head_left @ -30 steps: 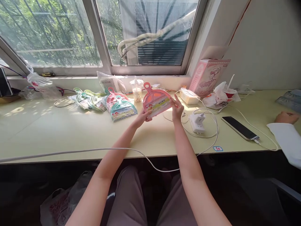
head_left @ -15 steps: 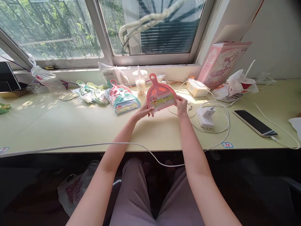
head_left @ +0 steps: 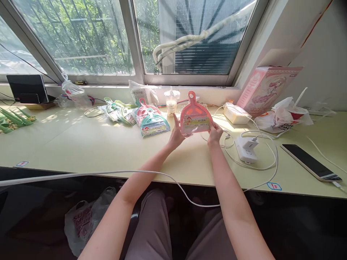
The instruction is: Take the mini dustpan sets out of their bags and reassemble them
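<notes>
A pink dustpan set (head_left: pixel 196 115) in clear wrapping, with a printed label across it, is raised above the table with its looped handle pointing up. My left hand (head_left: pixel 177 136) cradles the lower left corner, thumb standing up along the side and fingers at the bottom edge, partly hidden. At the lower right corner, my right hand (head_left: pixel 215 133) is closed on the pack. Just left of my hands lie a wrapped teal dustpan set (head_left: pixel 154 124) and a pink one (head_left: pixel 146 104) behind it. More wrapped green sets (head_left: pixel 119 112) are farther left.
A lidded plastic cup (head_left: pixel 171 103) stands behind my hands. On the right are a power strip (head_left: pixel 246 150) with looped white cables, a phone (head_left: pixel 310 161), a small box (head_left: pixel 235 112) and a pink box (head_left: pixel 271 88). A white cable (head_left: pixel 108 173) crosses above my forearms.
The view has shifted, so the table's things appear farther right and lower. The left thumb has come off the front of the pink set and now points up beside it. The set faces me more squarely.
</notes>
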`<state>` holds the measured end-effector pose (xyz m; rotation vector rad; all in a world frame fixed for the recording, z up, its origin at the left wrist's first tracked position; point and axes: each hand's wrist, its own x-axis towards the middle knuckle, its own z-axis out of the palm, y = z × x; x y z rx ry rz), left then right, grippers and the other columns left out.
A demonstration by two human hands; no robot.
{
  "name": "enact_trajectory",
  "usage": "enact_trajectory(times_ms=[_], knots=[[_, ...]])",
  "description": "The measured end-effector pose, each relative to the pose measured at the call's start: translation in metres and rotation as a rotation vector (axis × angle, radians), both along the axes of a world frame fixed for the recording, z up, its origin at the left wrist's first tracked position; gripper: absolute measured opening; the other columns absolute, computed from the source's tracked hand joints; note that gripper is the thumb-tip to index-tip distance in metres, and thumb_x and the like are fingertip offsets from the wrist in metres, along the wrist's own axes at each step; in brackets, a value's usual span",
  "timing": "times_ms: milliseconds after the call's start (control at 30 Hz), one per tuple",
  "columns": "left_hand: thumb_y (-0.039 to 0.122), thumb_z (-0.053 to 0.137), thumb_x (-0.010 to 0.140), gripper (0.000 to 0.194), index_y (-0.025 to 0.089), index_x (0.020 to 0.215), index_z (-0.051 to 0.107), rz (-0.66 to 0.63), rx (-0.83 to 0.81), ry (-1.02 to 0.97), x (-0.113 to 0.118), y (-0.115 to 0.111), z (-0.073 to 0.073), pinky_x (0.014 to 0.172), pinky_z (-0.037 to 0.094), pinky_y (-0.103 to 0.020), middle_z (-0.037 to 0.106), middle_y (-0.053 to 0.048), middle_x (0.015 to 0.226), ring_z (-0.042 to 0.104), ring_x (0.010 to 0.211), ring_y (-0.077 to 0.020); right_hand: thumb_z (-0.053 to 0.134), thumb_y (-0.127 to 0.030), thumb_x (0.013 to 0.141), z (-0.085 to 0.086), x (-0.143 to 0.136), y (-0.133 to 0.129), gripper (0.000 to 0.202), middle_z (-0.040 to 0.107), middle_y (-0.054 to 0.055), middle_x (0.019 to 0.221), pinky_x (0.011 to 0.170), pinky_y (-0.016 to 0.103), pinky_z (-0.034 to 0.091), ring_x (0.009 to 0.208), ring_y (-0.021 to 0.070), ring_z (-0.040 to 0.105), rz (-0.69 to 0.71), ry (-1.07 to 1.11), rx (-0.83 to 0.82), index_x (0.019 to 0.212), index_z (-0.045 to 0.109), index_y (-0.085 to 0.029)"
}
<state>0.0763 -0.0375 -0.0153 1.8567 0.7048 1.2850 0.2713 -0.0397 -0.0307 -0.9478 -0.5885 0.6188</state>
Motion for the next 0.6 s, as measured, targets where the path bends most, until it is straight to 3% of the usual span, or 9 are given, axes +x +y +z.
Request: enact_trajectory(times_ms=[67,133,267,333,400,500,600], knots=[[0.050,0.072,0.080,0.113,0.023,0.160,-0.003,0.060,-0.105,-0.062,0.001,-0.005,0.004,0.071,0.062,-0.039,0.056,-0.018,0.137,0.066,0.095,-0.0254,0.068,-0.037,0.067,-0.002,-0.002,0.000,0.031,0.073,0.003,0.088,0.080,0.032,0.052,0.083,0.0172,0.065,-0.009,-0.033,-0.004,0.091,0.075,-0.017],[0.042,0.062,0.088,0.085,0.020,0.159,0.019,0.126,-0.157,-0.104,-0.002,-0.008,0.009,0.059,0.060,-0.031,0.066,-0.014,0.121,0.063,0.078,-0.0181,0.068,-0.038,0.068,-0.002,-0.005,0.000,0.034,0.074,0.004,0.091,0.083,0.034,0.052,0.087,0.0183,0.065,0.018,-0.096,-0.001,0.094,0.074,-0.017],[0.026,0.050,0.092,0.072,0.022,0.158,0.021,0.350,-0.243,-0.164,-0.011,-0.007,0.014,0.053,0.054,-0.027,0.068,-0.010,0.111,0.058,0.064,-0.0139,0.069,-0.043,0.071,0.004,-0.019,-0.004,0.040,0.074,0.006,0.096,0.086,0.036,0.052,0.092,0.0206,0.066,0.145,-0.251,0.013,0.100,0.073,-0.017],[0.023,0.047,0.093,0.069,0.023,0.158,0.023,0.411,-0.267,-0.179,-0.015,-0.004,0.015,0.062,0.055,-0.031,0.068,-0.010,0.112,0.062,0.073,-0.0178,0.067,-0.047,0.074,0.008,-0.025,-0.008,0.042,0.073,0.006,0.100,0.086,0.036,0.053,0.095,0.0210,0.066,0.227,-0.311,0.018,0.103,0.071,-0.018],[0.020,0.046,0.093,0.065,0.024,0.155,0.029,0.432,-0.224,-0.180,-0.019,-0.001,0.016,0.080,0.056,-0.035,0.066,-0.010,0.119,0.065,0.098,-0.0242,0.066,-0.051,0.076,0.013,-0.029,-0.013,0.045,0.072,0.006,0.104,0.083,0.035,0.055,0.095,0.0203,0.065,0.312,-0.316,-0.006,0.108,0.068,-0.020],[0.022,0.045,0.095,0.059,0.023,0.153,0.033,0.444,-0.123,-0.162,-0.022,-0.001,0.019,0.105,0.044,-0.040,0.060,-0.011,0.133,0.051,0.129,-0.0279,0.061,-0.057,0.080,0.019,-0.032,-0.018,0.046,0.070,0.005,0.110,0.077,0.033,0.057,0.096,0.0190,0.065,0.419,-0.272,-0.054,0.113,0.063,-0.025],[0.028,0.044,0.096,0.057,0.023,0.152,0.033,0.436,-0.073,-0.139,-0.024,-0.002,0.024,0.113,0.036,-0.041,0.058,-0.011,0.135,0.044,0.136,-0.0277,0.069,-0.056,0.074,0.022,-0.034,-0.018,0.050,0.067,0.004,0.115,0.075,0.031,0.058,0.098,0.0187,0.064,0.427,-0.274,-0.047,0.113,0.061,-0.026]])
